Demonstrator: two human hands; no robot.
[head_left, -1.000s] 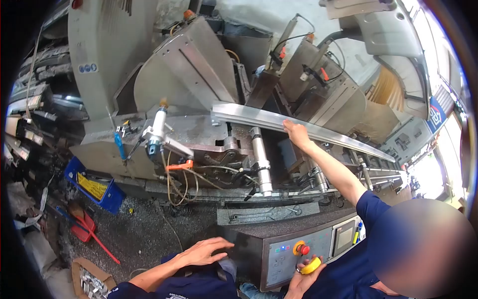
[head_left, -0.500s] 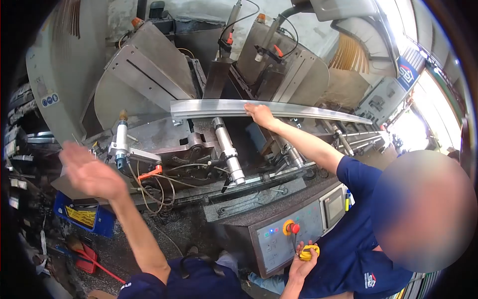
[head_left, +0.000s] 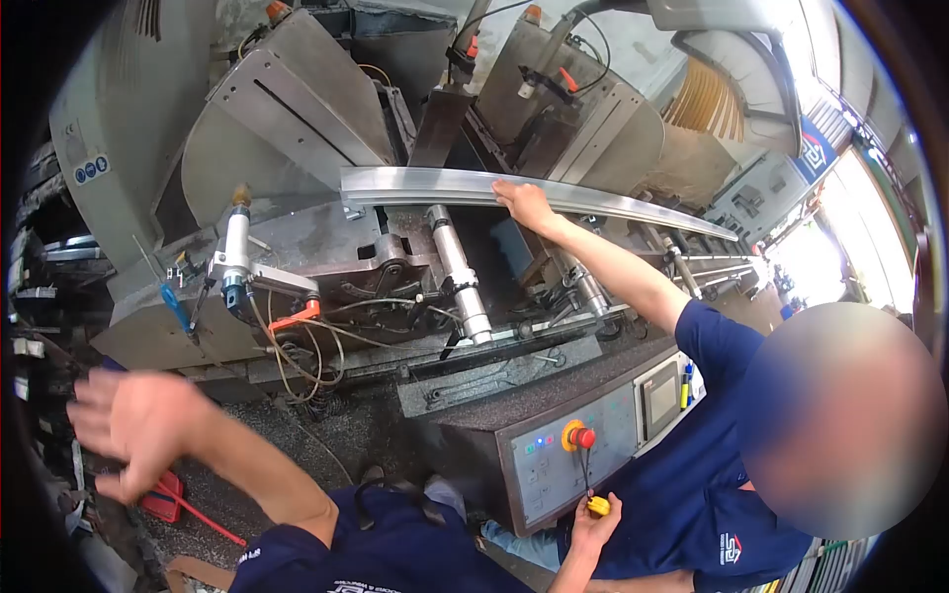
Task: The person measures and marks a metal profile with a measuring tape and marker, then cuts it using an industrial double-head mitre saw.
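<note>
My left hand (head_left: 143,425) is raised at the lower left, open with its fingers spread, slightly blurred and holding nothing. Low in the view, my right hand (head_left: 591,534) is closed on a small yellow tape measure (head_left: 598,506), beside the machine's control panel (head_left: 539,479). A thin dark strip runs upward from the tape measure toward the red emergency stop button (head_left: 581,437). Across the machine lies a long silver aluminium profile (head_left: 425,186). A co-worker's hand (head_left: 524,203) rests on that profile, away from both of mine.
The co-worker in a navy shirt (head_left: 682,474) stands close on my right. Two large saw housings (head_left: 297,119) rise behind the profile. Clamp cylinders (head_left: 457,272), hoses and an orange lever (head_left: 297,314) project at the front. A red dustpan (head_left: 163,499) lies on the floor at left.
My left hand has moved down and left, its fingers spreading. My right hand still holds the tape measure, its grip slightly shifted. The view has tilted a little; the co-worker's hand stays on the profile.
</note>
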